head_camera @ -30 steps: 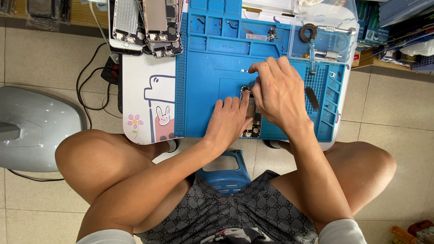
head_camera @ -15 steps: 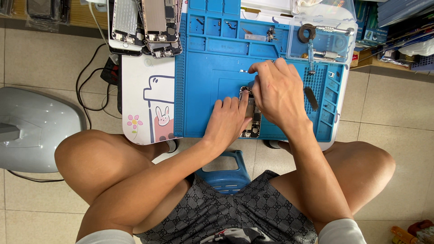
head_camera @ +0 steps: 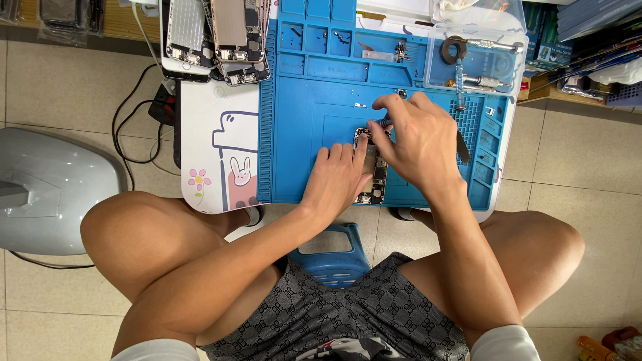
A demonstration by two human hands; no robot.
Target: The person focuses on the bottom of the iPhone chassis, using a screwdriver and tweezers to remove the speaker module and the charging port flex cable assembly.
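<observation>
Matt blue rubbery mat (head_camera: 314,113) — glossy tiles (head_camera: 582,167)

Worktop (head_camera: 224,107): small, white, with a cartoon rabbit print, standing on a tiled floor (head_camera: 588,174). On it: blue mat (head_camera: 307,113) over its right part; phone housings (head_camera: 214,37) stacked at the far left; clear tray (head_camera: 478,63) at the far right.

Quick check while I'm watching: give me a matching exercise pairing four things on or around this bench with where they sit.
Things:
1. opened phone
2. stack of phone shells
3. clear tray of tools
4. blue stool

Places:
A. far right corner of the blue mat
B. between the knees, below the table
C. under the left hand and right hand
D. far left, beyond the mat

Pairs: 1-C, 2-D, 3-A, 4-B
</observation>
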